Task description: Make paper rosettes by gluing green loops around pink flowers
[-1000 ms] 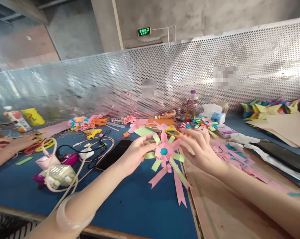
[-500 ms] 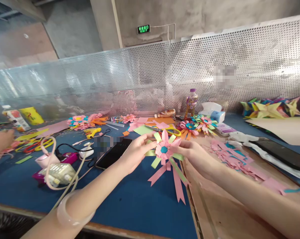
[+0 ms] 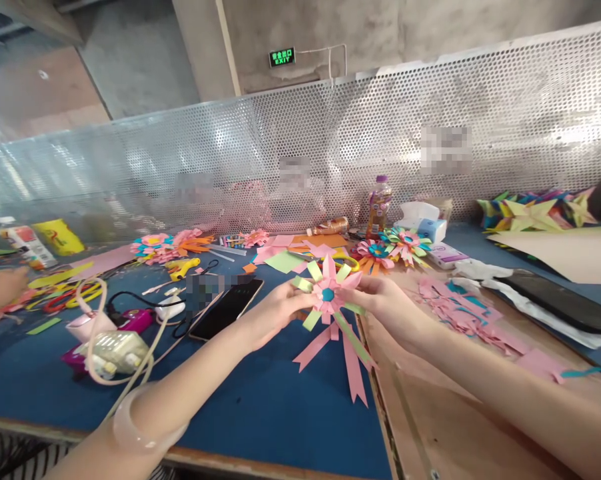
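Observation:
A pink and green paper flower (image 3: pixel 327 293) with a blue centre is held up over the blue table (image 3: pixel 270 413), its pink and green ribbon tails hanging down. My left hand (image 3: pixel 275 310) grips its left side with the fingers bent behind the petals. On the right side, my right hand (image 3: pixel 380 300) pinches a pink petal between thumb and fingers. Parts of the fingertips are hidden by the paper. A black phone (image 3: pixel 228 308) lies just left of my left hand.
Chargers and cables (image 3: pixel 118 350) lie at left, near another person's hand (image 3: pixel 0 293). Behind are scissors (image 3: pixel 348 261), coloured paper (image 3: pixel 285 261), finished flowers (image 3: pixel 405 245) and a drink bottle (image 3: pixel 380 208). Pink scraps (image 3: pixel 460 313) lie on the cardboard (image 3: pixel 430 413) at right.
My left hand's fingers have shifted lower behind the flower's left petals, baring a green one. The flower stays held in both hands. The view has moved slightly.

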`<state>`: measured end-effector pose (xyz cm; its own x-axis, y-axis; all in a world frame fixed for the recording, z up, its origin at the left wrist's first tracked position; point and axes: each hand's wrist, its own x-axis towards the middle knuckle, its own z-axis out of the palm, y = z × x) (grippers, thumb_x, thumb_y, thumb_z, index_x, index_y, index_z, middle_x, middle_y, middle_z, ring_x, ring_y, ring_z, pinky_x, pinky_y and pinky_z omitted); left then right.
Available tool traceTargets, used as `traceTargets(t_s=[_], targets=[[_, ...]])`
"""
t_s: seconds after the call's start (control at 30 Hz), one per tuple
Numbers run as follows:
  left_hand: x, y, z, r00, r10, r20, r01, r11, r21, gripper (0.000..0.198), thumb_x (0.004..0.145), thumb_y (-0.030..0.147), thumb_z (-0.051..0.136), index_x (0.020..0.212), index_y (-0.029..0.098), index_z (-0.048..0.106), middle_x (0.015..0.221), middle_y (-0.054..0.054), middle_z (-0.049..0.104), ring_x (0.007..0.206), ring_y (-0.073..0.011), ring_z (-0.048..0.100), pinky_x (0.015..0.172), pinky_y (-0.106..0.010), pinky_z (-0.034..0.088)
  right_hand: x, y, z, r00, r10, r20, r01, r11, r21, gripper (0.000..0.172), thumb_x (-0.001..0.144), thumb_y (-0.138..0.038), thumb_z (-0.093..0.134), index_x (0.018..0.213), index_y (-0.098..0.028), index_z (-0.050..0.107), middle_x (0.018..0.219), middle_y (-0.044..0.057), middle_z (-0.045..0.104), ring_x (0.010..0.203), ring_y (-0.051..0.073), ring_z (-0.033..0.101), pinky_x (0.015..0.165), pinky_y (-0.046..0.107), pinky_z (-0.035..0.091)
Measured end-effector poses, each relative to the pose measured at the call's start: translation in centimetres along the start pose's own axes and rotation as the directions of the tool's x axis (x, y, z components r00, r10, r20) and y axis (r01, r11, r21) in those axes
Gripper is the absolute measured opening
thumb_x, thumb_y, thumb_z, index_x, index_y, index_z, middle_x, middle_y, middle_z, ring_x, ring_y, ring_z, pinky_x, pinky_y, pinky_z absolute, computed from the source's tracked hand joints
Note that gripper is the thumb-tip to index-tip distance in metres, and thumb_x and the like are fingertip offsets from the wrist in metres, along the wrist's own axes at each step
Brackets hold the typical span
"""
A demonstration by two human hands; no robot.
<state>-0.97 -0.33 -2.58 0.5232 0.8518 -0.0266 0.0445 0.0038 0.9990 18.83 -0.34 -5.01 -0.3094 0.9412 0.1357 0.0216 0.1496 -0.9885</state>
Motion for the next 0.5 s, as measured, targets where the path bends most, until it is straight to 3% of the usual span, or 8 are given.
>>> traceTargets(t_s=[0.23, 0.5], targets=[[0.08, -0.66, -0.30, 0.999, -0.022, -0.026, 0.022, 1.000, -0.007, 0.027, 0.079, 0.025, 0.062, 0.103, 0.014, 0.061, 0.094, -0.007, 0.063, 0.090, -0.0217, 0.059, 0.082, -0.035, 0.041, -0.01, 0.08, -0.07, 1.000, -0.012, 0.009, 0.011, 1.000, 0.013, 0.028, 0.077, -0.047, 0.064, 0.084, -0.020, 0.070, 0.092, 0.004, 0.071, 0.095, 0.020, 0.064, 0.090, 0.035, 0.044], [-0.06, -0.47, -0.13, 0.997, -0.004, -0.074, 0.009, 0.997, 0.078, 0.023, 0.075, 0.025, 0.067, 0.094, 0.016, 0.058, 0.092, -0.006, 0.065, 0.092, -0.0204, 0.059, 0.079, -0.031, 0.041, 0.06, 0.35, -0.13, 0.998, -0.059, -0.011, 0.058, 0.994, -0.090, 0.029, 0.077, -0.048, 0.062, 0.080, -0.019, 0.067, 0.090, 0.005, 0.070, 0.086, 0.019, 0.064, 0.082, 0.034, 0.046]])
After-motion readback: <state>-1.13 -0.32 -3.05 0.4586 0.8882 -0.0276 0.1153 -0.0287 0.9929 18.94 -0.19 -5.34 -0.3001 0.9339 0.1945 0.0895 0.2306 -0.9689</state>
